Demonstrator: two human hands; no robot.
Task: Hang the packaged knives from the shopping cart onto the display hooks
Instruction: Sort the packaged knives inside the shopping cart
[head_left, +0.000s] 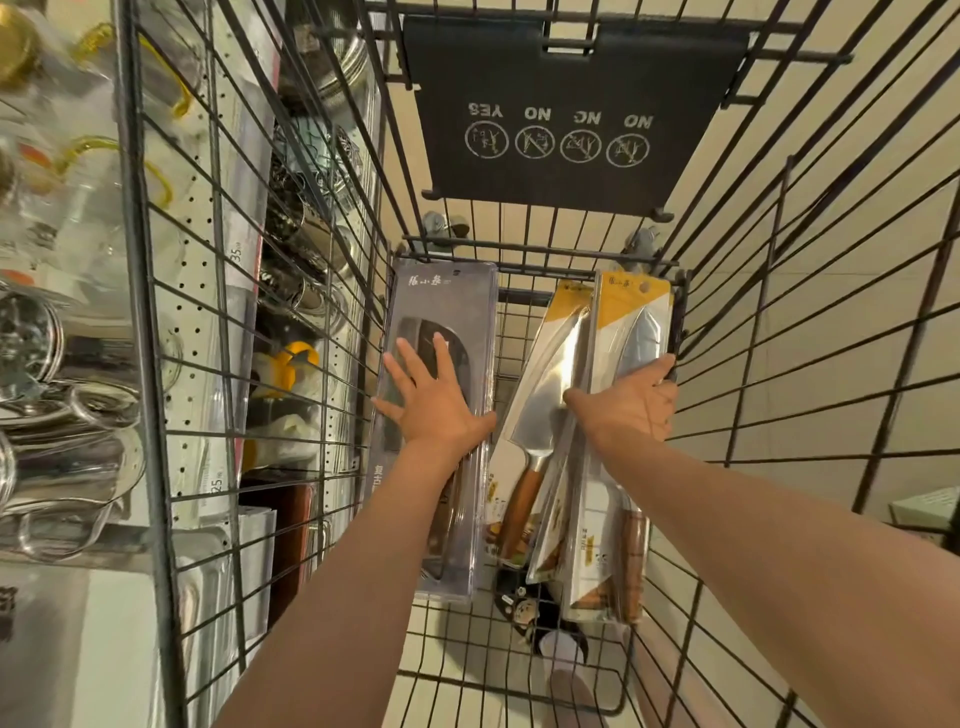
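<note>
Left hand (434, 397) rests flat, fingers spread and gripping nothing, on the grey boxed knife (439, 415), apparently steadying it; right hand (631, 402) closes round the yellow-carded knife pack (623, 332), probably to lift it out. All packs, including a wooden-handled cleaver (540, 410) between them, lie in the wire shopping cart (779, 364), beside the pegboard shelving (208, 291); the display hooks cannot be made out

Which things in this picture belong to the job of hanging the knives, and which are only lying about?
Belong to the job:
- grey knife box, under the left hand
- yellow knife packs, held by the right hand
- cleaver pack between them
- shopping cart

Only lying about:
- black seat flap
- metal kitchenware on the left shelves
- price tags
</note>
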